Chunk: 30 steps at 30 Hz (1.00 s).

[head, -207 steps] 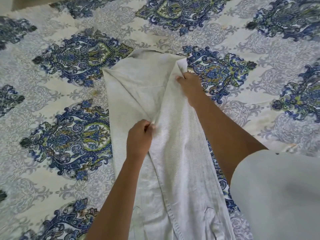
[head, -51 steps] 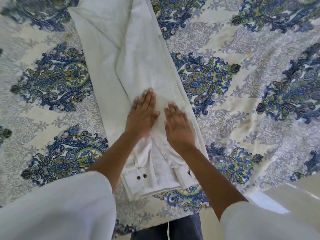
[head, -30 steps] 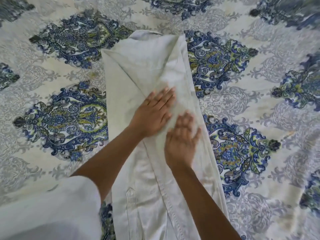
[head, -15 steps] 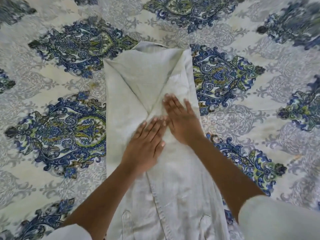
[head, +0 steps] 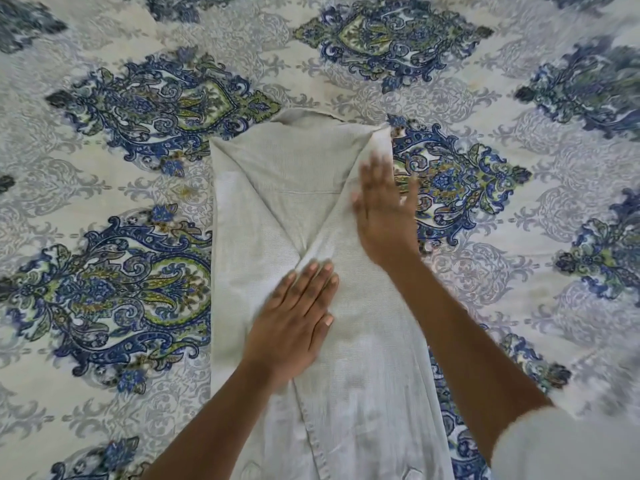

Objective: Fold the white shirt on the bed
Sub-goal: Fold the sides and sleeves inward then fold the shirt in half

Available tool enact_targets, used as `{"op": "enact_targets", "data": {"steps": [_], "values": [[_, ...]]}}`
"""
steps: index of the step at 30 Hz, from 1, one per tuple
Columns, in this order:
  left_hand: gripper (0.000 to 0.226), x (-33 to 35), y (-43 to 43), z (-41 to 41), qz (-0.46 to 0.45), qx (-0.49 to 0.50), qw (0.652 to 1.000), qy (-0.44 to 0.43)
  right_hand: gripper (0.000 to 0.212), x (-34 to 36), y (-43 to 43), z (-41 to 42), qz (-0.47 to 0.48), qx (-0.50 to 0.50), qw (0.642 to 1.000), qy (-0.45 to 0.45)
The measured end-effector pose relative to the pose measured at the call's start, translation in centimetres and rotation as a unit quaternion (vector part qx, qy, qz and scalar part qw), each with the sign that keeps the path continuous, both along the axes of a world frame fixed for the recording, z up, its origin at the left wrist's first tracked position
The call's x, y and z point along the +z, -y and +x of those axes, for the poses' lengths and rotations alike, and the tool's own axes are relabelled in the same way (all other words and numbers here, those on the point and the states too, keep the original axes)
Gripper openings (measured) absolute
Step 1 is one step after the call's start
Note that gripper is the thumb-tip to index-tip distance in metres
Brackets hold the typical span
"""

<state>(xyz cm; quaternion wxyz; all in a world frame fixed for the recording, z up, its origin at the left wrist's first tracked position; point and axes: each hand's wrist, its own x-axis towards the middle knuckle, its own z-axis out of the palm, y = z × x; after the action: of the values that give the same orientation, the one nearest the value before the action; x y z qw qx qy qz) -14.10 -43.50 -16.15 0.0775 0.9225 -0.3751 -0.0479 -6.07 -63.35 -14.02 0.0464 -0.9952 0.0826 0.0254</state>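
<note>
— What lies nearest?
— A pale sleeve (head: 568, 448) in the lower right corner, on the right arm. Both bare forearms reach forward from the bottom edge, over the shirt (head: 363, 393).

— Where is the shirt?
— Flat on the bed (head: 502, 278), as a long narrow strip running away from the person, with patterned cover showing on both sides. Its two sides are folded inward and overlap, the right flap on top. A stitched band (head: 311, 441) runs along the flap's edge near the bottom.

— The left hand (head: 294, 317)?
— Palm down on the middle of the shirt, fingers straight and close together, holding nothing. Its fingertips (head: 322, 271) reach the spot where the two flaps cross.

— And the right hand (head: 384, 213)?
— Farther up, lying flat on the right flap at the strip's right edge. The fingers are straight and a little spread; the outer ones overhang the cover. It is blurred, so I cannot tell how firmly it presses.

— Beyond the hands?
— The flaps open into a V, with a plain panel between them crossed by a seam. The collar (head: 304, 121) peeks out at the far end. Past it, blue and green medallions cover the bed.
</note>
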Motion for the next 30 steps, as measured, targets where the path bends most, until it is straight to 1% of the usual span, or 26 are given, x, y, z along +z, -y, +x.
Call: {"op": "enact_targets", "data": {"steps": [2,4,7,10,12,13,15,16,17,19,20,21,23,25,27,30], "values": [[0.055,0.0,0.0,-0.1,-0.005,0.000,1.000,-0.005,0.058,-1.0,-2.2,-3.2,-0.001,0.064,0.998,-0.030],[0.055,-0.1,0.0,0.1,-0.001,-0.002,1.000,0.001,0.058,-2.3,-1.4,-2.4,-0.004,0.067,0.996,-0.060],[0.055,-0.3,0.0,0.1,0.010,-0.005,1.000,0.001,0.056,-2.3,1.9,1.8,-0.036,0.014,0.997,-0.065],[0.055,-0.2,0.1,0.1,0.013,-0.007,1.000,0.004,0.058,-1.0,2.8,2.4,-0.016,-0.058,0.997,-0.044],[0.056,-0.3,0.1,0.3,0.021,-0.001,1.000,0.009,0.060,-0.7,-0.5,-1.2,-0.031,-0.073,0.997,-0.008],[0.057,-0.3,0.1,0.2,0.021,0.006,1.000,0.009,0.060,-1.2,-2.7,-4.0,-0.030,-0.053,0.998,0.006],[0.059,-0.3,0.1,0.2,0.029,0.014,0.999,0.002,0.059,-2.1,-5.4,-8.7,-0.020,-0.013,1.000,0.000],[0.060,-0.3,0.1,0.0,0.036,0.012,0.999,-0.001,0.058,-2.4,-5.3,-10.1,-0.019,-0.018,1.000,-0.017],[0.061,-0.3,0.1,0.1,0.042,0.010,0.999,-0.003,0.058,-2.7,-4.4,-10.5,-0.016,-0.042,0.998,-0.033],[0.064,0.2,0.2,0.2,0.052,0.015,0.998,-0.016,0.059,-2.1,-2.2,-11.0,-0.021,-0.126,0.989,-0.079],[0.065,0.5,0.3,0.2,0.053,0.024,0.998,-0.031,0.060,-1.6,-1.7,-11.4,-0.024,-0.159,0.983,-0.085],[0.067,0.9,0.5,-0.4,0.054,0.034,0.997,-0.046,0.059,-1.2,-2.1,-12.4,-0.027,-0.177,0.981,-0.072],[0.065,1.4,0.9,-3.3,0.039,0.046,0.997,-0.045,0.057,-1.0,-5.4,-15.3,-0.050,-0.151,0.987,-0.004],[0.060,1.2,0.4,-7.5,0.030,0.048,0.997,-0.044,0.056,-1.7,-8.9,-19.5,-0.021,-0.110,0.994,0.000],[0.060,0.7,-1.6,-11.4,0.033,0.046,0.997,-0.054,0.057,-2.5,-10.1,-24.0,0.010,-0.117,0.993,-0.016],[0.061,0.6,-3.7,-14.2,0.039,0.033,0.998,-0.033,0.059,-2.1,-9.9,-27.9,0.006,-0.137,0.990,-0.025]]}}
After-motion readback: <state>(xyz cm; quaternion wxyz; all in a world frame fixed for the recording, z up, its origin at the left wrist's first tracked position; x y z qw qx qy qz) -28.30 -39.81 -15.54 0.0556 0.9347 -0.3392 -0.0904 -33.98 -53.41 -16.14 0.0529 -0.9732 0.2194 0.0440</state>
